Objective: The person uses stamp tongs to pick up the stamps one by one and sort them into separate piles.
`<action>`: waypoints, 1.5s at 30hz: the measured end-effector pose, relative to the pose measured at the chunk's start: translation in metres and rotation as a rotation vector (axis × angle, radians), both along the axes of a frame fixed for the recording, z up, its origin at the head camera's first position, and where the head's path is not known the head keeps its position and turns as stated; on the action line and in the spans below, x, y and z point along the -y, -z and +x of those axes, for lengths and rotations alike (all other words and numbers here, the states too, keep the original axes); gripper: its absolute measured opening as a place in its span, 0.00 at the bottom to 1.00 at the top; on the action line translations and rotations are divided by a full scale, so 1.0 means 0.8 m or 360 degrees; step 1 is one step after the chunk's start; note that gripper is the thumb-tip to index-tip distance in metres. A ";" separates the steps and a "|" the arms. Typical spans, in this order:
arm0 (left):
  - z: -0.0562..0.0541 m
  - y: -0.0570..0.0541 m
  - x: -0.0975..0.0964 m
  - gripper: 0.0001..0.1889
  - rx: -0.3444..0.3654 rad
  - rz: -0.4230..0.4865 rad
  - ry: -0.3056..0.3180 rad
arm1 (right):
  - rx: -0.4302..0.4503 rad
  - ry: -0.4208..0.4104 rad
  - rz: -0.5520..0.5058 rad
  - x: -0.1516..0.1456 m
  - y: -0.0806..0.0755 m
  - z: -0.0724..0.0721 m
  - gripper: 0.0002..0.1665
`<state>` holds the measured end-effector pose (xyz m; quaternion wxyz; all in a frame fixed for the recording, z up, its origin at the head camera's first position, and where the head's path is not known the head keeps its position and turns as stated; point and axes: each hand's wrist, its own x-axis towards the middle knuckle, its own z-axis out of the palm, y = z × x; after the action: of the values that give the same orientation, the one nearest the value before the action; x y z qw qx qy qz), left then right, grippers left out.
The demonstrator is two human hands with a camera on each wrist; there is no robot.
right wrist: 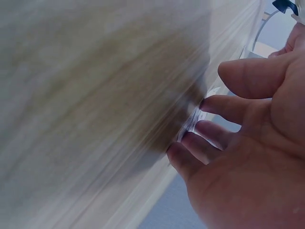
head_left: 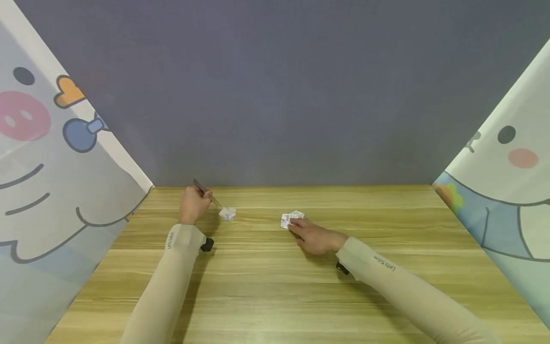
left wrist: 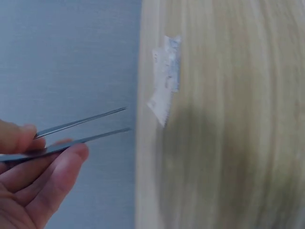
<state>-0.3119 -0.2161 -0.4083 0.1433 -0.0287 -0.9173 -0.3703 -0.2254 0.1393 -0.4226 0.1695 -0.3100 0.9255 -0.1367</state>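
My left hand (head_left: 193, 205) grips a pair of slim metal tweezers (left wrist: 106, 135), and the left wrist view shows their two tips spread apart with nothing between them. Just beyond the tips lie a few small white printed paper pieces (head_left: 227, 214), overlapping on the table. Toward the middle, my right hand (head_left: 315, 238) reaches palm down over another overlapping group of white printed pieces (head_left: 285, 220). Its fingertips (right wrist: 177, 151) rest on these pieces, the fingers extended and slightly bent. The fingers partly cover that second group.
The wooden table (head_left: 275, 296) meets a grey back panel (head_left: 283, 95) just behind both groups of paper. Cartoon-printed panels stand along the left side (head_left: 56, 191) and right side (head_left: 515, 200). A small black device (head_left: 207, 244) sits at the left wrist.
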 end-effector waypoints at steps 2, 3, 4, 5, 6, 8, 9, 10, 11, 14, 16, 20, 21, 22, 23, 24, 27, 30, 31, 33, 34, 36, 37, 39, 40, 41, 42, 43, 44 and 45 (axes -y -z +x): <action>0.003 -0.004 -0.003 0.10 -0.0064 -0.0004 -0.0024 | -0.0013 -0.0006 -0.0005 0.000 0.001 0.000 0.31; 0.004 -0.006 -0.005 0.10 -0.0090 -0.0009 -0.0012 | -0.0023 -0.0011 -0.0006 0.000 0.001 0.000 0.31; 0.005 -0.008 -0.008 0.10 -0.0120 -0.0010 0.0015 | -0.0033 -0.0017 -0.0006 0.000 0.002 0.001 0.31; 0.006 -0.010 -0.012 0.09 -0.0145 -0.0009 0.0048 | -0.0039 -0.0019 -0.0007 0.000 0.002 0.001 0.31; 0.007 -0.012 -0.016 0.09 -0.0165 -0.0005 0.0095 | -0.0046 -0.0023 -0.0005 -0.001 0.003 0.001 0.31; 0.010 -0.016 -0.026 0.08 -0.0196 0.0019 0.0206 | -0.0055 -0.0022 -0.0009 -0.001 0.003 0.001 0.31; 0.011 -0.017 -0.031 0.07 -0.0200 0.0042 0.0264 | -0.0056 -0.0020 -0.0008 -0.002 0.003 0.001 0.31; 0.012 -0.019 -0.036 0.07 -0.0198 0.0064 0.0315 | -0.0054 -0.0017 -0.0008 -0.002 0.004 0.001 0.31; 0.013 -0.020 -0.042 0.06 -0.0190 0.0087 0.0357 | -0.0050 -0.0013 -0.0010 -0.002 0.004 0.001 0.31; 0.016 -0.023 -0.057 0.06 -0.0131 0.0140 0.0450 | -0.0045 -0.0004 -0.0004 0.000 0.004 0.001 0.31; 0.017 -0.022 -0.067 0.07 -0.0078 0.0173 0.0482 | -0.0043 -0.0002 -0.0011 0.000 0.005 0.001 0.31; 0.019 -0.018 -0.086 0.08 0.0029 0.0247 0.0502 | -0.0062 -0.0014 -0.0016 -0.001 0.007 0.002 0.31; 0.019 -0.018 -0.090 0.08 0.0061 0.0277 0.0501 | -0.0066 -0.0020 -0.0025 -0.001 0.007 0.002 0.31; 0.019 -0.016 -0.094 0.08 0.0090 0.0306 0.0502 | -0.0072 -0.0027 -0.0025 -0.001 0.008 0.002 0.31; 0.019 -0.015 -0.098 0.09 0.0118 0.0330 0.0506 | -0.0075 -0.0031 -0.0029 -0.001 0.008 0.002 0.31; 0.019 -0.013 -0.101 0.09 0.0143 0.0357 0.0514 | -0.0075 -0.0033 -0.0026 -0.001 0.009 0.002 0.31; 0.016 -0.006 -0.113 0.08 0.0175 0.0378 0.0545 | -0.0064 -0.0022 -0.0025 -0.001 0.010 0.001 0.31; 0.013 0.004 -0.124 0.08 0.0169 0.0361 0.0592 | -0.0055 -0.0002 -0.0025 -0.001 0.010 0.001 0.31; 0.012 0.007 -0.128 0.07 0.0167 0.0360 0.0603 | -0.0054 0.0003 -0.0027 -0.001 0.010 0.001 0.31; 0.011 0.012 -0.137 0.07 0.0161 0.0343 0.0624 | -0.0057 0.0011 -0.0030 -0.001 0.011 0.001 0.31; 0.011 0.015 -0.141 0.06 0.0159 0.0332 0.0632 | -0.0057 0.0013 -0.0032 -0.002 0.011 0.001 0.31; 0.012 0.018 -0.150 0.06 0.0166 0.0336 0.0635 | -0.0056 0.0016 -0.0024 -0.002 0.012 0.000 0.31; 0.012 0.021 -0.154 0.06 0.0161 0.0327 0.0640 | -0.0055 0.0019 -0.0025 -0.002 0.013 0.000 0.32; 0.013 0.024 -0.162 0.05 0.0161 0.0317 0.0628 | -0.0049 0.0024 -0.0023 -0.002 0.013 0.001 0.32; 0.013 0.025 -0.165 0.05 0.0163 0.0315 0.0621 | -0.0045 0.0025 -0.0026 -0.002 0.012 0.001 0.32; 0.014 0.025 -0.168 0.05 0.0165 0.0323 0.0612 | -0.0044 0.0025 -0.0029 -0.002 0.012 0.001 0.32; 0.014 0.026 -0.170 0.05 0.0165 0.0324 0.0600 | -0.0043 0.0023 -0.0033 -0.001 0.012 0.002 0.32; 0.015 0.027 -0.172 0.05 0.0167 0.0329 0.0593 | -0.0047 0.0018 -0.0036 -0.001 0.012 0.002 0.32; 0.016 0.026 -0.174 0.05 0.0174 0.0338 0.0581 | -0.0052 0.0013 -0.0032 -0.001 0.012 0.002 0.32; 0.017 0.026 -0.176 0.06 0.0176 0.0353 0.0580 | -0.0056 0.0009 -0.0032 -0.001 0.012 0.002 0.32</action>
<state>-0.2985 -0.0753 -0.4291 0.0259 -0.1577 -0.8571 -0.4897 -0.2237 0.1397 -0.4321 0.1495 -0.3115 0.9278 -0.1410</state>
